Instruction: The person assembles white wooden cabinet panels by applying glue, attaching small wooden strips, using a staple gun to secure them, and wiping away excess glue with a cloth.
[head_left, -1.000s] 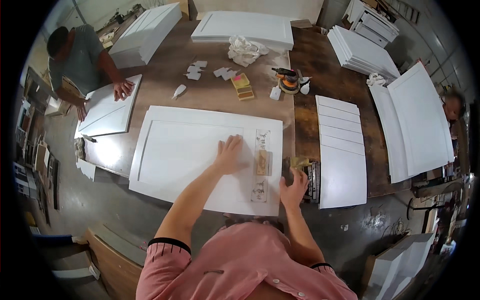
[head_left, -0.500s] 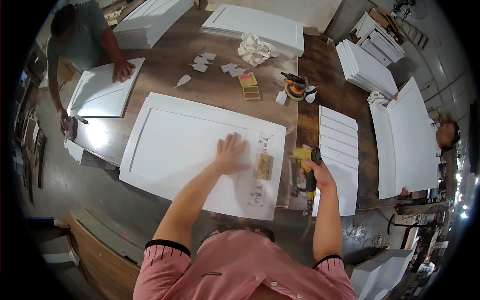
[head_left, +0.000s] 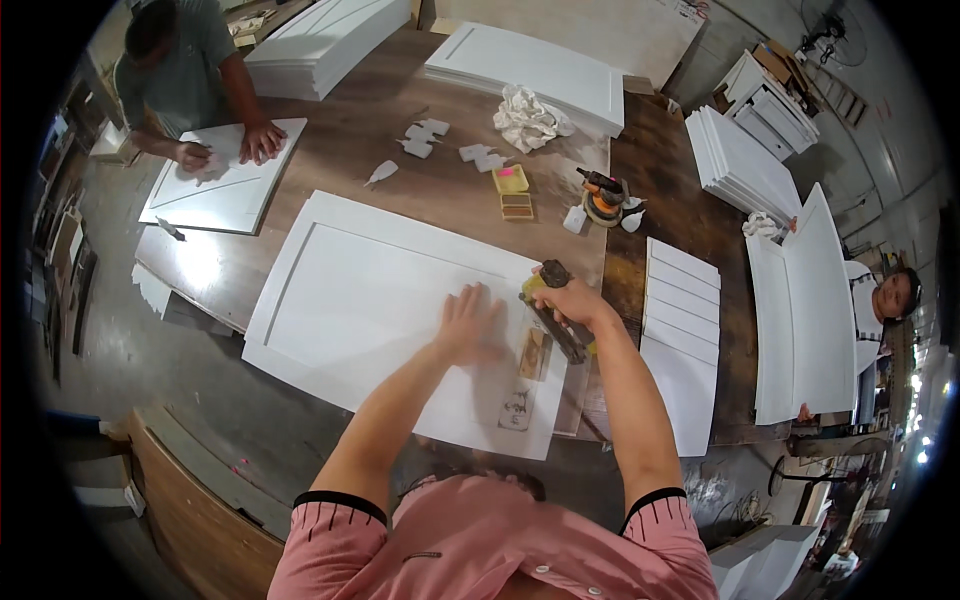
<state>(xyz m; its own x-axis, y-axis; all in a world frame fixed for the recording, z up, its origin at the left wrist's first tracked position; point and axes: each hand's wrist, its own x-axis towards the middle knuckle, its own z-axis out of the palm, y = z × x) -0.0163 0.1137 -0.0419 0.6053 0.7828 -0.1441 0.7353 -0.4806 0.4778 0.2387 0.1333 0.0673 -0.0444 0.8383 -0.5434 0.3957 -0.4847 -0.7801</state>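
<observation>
A large white panel (head_left: 370,300) with a recessed middle lies across the table before me. My left hand (head_left: 468,322) rests on it, fingers spread, somewhat blurred. In my right hand (head_left: 572,298) is a yellow and black nail gun (head_left: 557,335), held over the panel's right end; its tip is partly hidden. Just below the gun, a small wooden block (head_left: 532,358) sits on a clear strip with dark marks (head_left: 515,408), which lies on the panel beside my left hand.
Across the table are small white glue bottles (head_left: 418,140), a yellow box (head_left: 514,192), an orange sander (head_left: 603,200) and a crumpled cloth (head_left: 528,118). A grooved white panel (head_left: 683,330) lies at right. One co-worker (head_left: 185,80) works far left; another (head_left: 890,295) holds panels at right.
My right hand has brought the nail gun left and up, from beside the panel to over its right end. The left co-worker's hand has moved onto their panel, leaving a tool on the table.
</observation>
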